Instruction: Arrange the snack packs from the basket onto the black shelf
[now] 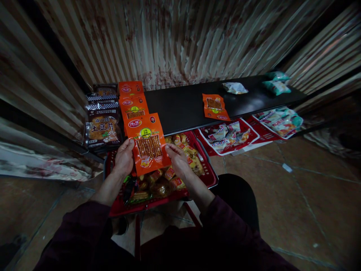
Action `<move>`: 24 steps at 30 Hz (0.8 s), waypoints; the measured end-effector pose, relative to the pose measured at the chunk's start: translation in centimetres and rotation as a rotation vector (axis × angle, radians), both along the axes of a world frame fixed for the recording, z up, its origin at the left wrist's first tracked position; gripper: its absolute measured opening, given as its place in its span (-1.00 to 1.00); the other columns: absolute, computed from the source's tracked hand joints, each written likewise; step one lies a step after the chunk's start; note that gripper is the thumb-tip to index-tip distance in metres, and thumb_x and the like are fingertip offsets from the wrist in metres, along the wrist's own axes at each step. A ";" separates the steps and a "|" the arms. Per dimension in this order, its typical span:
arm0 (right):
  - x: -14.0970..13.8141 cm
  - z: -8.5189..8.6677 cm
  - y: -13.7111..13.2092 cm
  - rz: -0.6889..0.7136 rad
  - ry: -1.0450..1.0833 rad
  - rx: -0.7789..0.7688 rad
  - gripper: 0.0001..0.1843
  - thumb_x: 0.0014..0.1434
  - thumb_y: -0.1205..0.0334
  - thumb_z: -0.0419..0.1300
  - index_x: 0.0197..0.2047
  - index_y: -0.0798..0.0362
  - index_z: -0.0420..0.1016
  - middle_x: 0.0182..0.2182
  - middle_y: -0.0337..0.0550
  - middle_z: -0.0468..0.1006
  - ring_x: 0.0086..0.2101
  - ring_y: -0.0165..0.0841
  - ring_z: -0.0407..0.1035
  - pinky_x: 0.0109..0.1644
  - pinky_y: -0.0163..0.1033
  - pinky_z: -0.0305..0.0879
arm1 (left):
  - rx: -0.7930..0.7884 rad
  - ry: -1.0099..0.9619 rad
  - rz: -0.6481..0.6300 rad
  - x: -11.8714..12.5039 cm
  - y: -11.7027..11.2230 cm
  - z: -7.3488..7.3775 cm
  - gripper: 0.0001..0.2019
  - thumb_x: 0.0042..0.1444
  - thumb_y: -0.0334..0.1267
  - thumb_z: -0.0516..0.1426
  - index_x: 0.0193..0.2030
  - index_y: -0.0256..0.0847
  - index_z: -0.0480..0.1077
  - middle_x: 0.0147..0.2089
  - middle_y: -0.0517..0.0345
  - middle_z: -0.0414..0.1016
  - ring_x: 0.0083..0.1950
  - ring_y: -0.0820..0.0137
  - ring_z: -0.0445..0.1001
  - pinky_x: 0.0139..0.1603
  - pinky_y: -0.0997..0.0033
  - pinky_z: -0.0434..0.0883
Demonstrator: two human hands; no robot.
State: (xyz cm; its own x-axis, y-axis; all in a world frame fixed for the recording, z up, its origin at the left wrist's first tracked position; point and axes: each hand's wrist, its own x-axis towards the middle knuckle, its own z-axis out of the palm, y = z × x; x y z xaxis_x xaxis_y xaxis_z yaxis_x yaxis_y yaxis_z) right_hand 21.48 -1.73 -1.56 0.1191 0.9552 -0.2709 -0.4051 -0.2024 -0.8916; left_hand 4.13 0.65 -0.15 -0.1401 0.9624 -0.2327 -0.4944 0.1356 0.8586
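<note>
An orange snack packet (149, 145) with a clear window showing brown sticks is held up between my two hands. My left hand (124, 158) pinches its left edge, and my right hand (176, 157) grips the right edge. Just beyond it, more orange packets (132, 103) lie in an overlapping row on the black shelf (172, 105). To their left sit dark brown potato chip packets (103, 126), also overlapping. Below my hands stands a red basket (212, 177) filled with small wrapped snacks (162, 186).
A single orange packet (216, 107) lies at the shelf's front edge. Farther right are a white packet (235, 88) and teal packets (278, 83). More red baskets (249, 145) with packets stand under the shelf's right part. A pleated curtain (180, 41) hangs behind.
</note>
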 end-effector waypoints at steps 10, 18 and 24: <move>-0.4 1.6 -1.7 0.189 0.222 0.005 -0.50 -0.24 0.22 0.40 -0.14 -0.09 0.49 -0.24 -0.26 0.59 -0.30 -0.33 0.45 -0.21 -0.20 0.43 | -0.101 -0.090 0.055 -0.2 0.6 0.0 -0.75 0.05 -0.20 0.21 -0.12 -0.20 0.41 -0.08 0.07 0.56 0.00 0.30 0.49 0.10 0.19 0.38; -0.6 1.3 -1.9 0.189 0.263 0.007 -0.35 -0.22 0.36 0.33 0.00 -0.18 0.41 -0.27 -0.36 0.58 -0.37 -0.42 0.44 -0.28 -0.28 0.42 | -0.082 -0.077 -0.020 -0.1 0.3 0.9 -0.75 0.03 -0.21 0.17 -0.13 -0.21 0.42 -0.05 0.07 0.55 0.06 0.25 0.46 0.11 0.18 0.38; -0.3 2.1 -1.4 0.087 0.243 0.040 -0.28 -0.25 0.37 0.33 0.06 -0.17 0.40 -0.17 -0.32 0.57 -0.28 -0.37 0.46 -0.17 -0.19 0.44 | -0.032 -0.006 -0.307 -0.1 -1.0 1.5 -0.47 -0.21 -0.42 0.14 0.02 -0.22 0.38 -0.04 0.07 0.55 0.06 0.18 0.46 0.10 0.16 0.37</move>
State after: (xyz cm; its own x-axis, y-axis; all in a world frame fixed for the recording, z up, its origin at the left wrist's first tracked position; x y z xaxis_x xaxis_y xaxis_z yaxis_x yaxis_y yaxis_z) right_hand 21.15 -3.10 0.50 -0.0282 0.9696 -0.2429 -0.5911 -0.2121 -0.7782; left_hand 4.02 -0.36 1.31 0.1581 0.9516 -0.2637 -0.4314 0.3068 0.8484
